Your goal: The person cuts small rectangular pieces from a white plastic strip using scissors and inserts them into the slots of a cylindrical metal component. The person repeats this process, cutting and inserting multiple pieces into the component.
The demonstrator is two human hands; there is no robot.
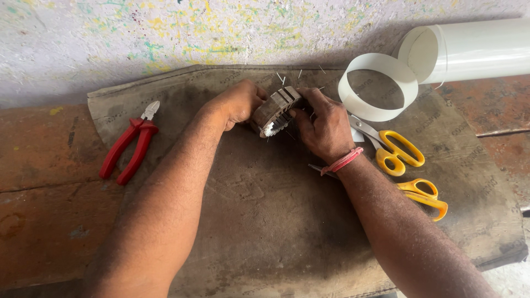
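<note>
A round slotted metal core (276, 110) is held tilted on its edge over a worn brown mat (265, 221). My left hand (236, 104) grips its left side. My right hand (324, 127), with a red thread band at the wrist, pinches its right side with fingers pressed into the slots. Thin white strips stick out of the core near its top and bottom.
Red-handled cutting pliers (130, 146) lie at the mat's left edge. Two pairs of yellow-handled scissors (395, 152) (425, 196) lie right of my right wrist. A curled white sheet strip (378, 85) and a white sheet roll (475, 49) sit at the back right, against a paint-speckled wall.
</note>
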